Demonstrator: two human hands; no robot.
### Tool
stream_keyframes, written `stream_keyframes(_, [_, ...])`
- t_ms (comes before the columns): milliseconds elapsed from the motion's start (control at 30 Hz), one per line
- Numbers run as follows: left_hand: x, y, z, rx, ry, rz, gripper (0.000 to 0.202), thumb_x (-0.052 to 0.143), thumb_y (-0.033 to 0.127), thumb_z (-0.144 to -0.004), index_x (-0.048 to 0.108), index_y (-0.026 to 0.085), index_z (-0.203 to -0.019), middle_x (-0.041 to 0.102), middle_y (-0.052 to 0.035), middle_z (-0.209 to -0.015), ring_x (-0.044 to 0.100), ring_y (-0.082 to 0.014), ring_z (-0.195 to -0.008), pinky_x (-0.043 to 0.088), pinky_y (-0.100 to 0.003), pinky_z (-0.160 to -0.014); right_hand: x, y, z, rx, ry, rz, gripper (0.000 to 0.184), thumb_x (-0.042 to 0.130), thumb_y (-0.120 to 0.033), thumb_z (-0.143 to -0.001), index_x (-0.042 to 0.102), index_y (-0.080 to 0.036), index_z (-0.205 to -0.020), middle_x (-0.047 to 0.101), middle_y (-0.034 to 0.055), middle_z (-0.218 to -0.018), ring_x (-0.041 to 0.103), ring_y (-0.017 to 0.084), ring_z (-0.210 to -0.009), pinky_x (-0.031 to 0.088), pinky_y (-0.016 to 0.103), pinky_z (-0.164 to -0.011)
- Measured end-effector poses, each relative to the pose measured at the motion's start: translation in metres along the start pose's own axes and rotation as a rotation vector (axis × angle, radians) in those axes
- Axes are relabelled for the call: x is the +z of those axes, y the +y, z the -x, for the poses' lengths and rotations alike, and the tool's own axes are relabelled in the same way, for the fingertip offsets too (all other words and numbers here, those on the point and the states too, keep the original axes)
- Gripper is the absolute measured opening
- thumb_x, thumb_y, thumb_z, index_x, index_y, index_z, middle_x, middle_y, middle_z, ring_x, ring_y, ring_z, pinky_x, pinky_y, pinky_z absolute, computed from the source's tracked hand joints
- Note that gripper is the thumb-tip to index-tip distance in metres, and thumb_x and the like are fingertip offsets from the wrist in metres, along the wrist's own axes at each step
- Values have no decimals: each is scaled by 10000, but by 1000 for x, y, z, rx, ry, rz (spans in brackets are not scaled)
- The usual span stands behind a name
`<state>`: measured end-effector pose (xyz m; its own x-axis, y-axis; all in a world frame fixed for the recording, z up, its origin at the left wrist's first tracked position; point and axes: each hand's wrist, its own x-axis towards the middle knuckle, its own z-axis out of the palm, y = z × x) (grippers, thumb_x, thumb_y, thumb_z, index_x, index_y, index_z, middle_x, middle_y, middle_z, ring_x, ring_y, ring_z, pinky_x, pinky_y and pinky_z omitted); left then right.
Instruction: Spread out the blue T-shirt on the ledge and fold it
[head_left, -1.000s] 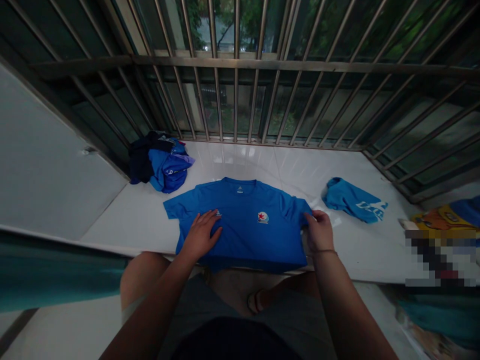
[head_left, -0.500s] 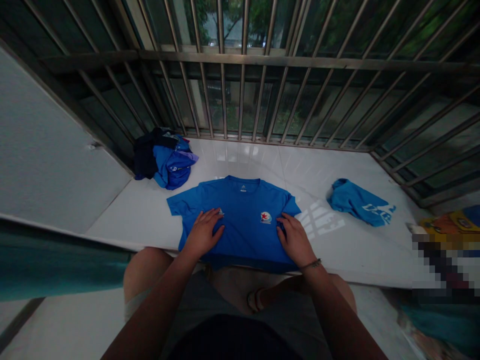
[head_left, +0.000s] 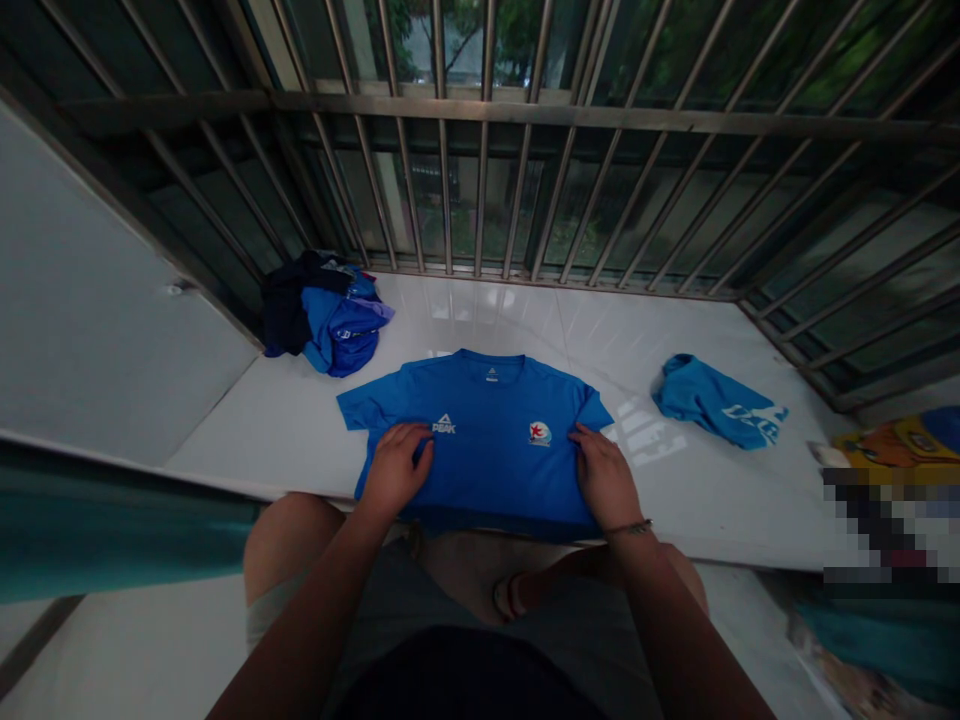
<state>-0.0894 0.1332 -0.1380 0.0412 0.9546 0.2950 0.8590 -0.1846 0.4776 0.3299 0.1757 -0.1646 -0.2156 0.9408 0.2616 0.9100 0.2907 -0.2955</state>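
A blue T-shirt [head_left: 487, 460] lies spread front side up on the white ledge, its collar facing the window and its lower part reaching the near edge. A white PEAK logo and a small round badge with a red star show on its chest. My left hand [head_left: 401, 465] rests on the shirt's left side below the sleeve, fingers laid out and thumb apart. On the opposite side, my right hand [head_left: 604, 470], with a bracelet at the wrist, touches the shirt under the other sleeve. Its fingers are slightly bent and apart from the thumb.
A heap of blue and dark clothes [head_left: 330, 315] sits at the back left of the ledge [head_left: 720, 500]. To the right lies a folded lighter-blue garment [head_left: 720, 400] with white lettering. Metal bars [head_left: 480, 200] close off the window behind. A yellow printed item [head_left: 900, 448] stands far right.
My hands have slid apart, the left one leftward off the PEAK logo and the right one rightward. The shirt's chest looks smoother and its right sleeve sits slightly farther right.
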Motion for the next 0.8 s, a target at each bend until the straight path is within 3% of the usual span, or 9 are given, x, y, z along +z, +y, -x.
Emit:
stream_keyframes(133, [-2,1,1,-82,69,-30,284,507,346,-1110,770,241,-1129,821,-130,-1276,742,-317,-1275,559,-531,-1210,-4,12,1,30,37,16,411,467,-144,-1072,795,-168,-1317,752,176,-1543,726,356,-1383,547,556,-1232])
stream_keyframes(200, [-1,1,4,-191,154,-108,286,522,365,-1103,760,227,-1180,777,-171,-1380,701,-355,-1367,516,-589,-1261,-4,16,3,44,67,2,403,467,-150,-1074,794,-160,-1310,762,186,-1523,728,348,-1387,544,550,-1248])
stream_keyframes(300, [3,3,6,-383,272,-228,458,555,451,-1096,686,160,-1425,572,-271,-1679,516,-469,-1593,400,-754,-1315,-1,18,4,49,92,-14,400,475,-144,-1064,790,-166,-1310,766,179,-1515,726,332,-1394,538,546,-1262])
stream_keyframes(400, [7,4,3,-485,255,-247,661,562,500,-1090,550,106,-1621,396,-317,-1815,359,-528,-1692,327,-832,-1321,1,19,6,41,117,-19,391,495,-129,-1038,791,-172,-1290,766,175,-1515,727,332,-1386,548,553,-1251])
stream_keyframes(567, [5,8,-4,-574,144,-264,598,565,460,-1091,631,83,-1551,526,-275,-1746,444,-488,-1645,302,-755,-1376,4,20,7,9,183,-48,377,530,-129,-1014,796,-184,-1275,787,171,-1477,751,346,-1333,583,579,-1211])
stream_keyframes(800, [-1,4,-3,-482,142,-253,297,541,340,-1102,761,182,-1225,703,-183,-1561,635,-422,-1429,426,-668,-1298,4,20,7,1,195,-67,348,569,-150,-1012,801,-197,-1267,785,170,-1479,751,358,-1340,591,602,-1206])
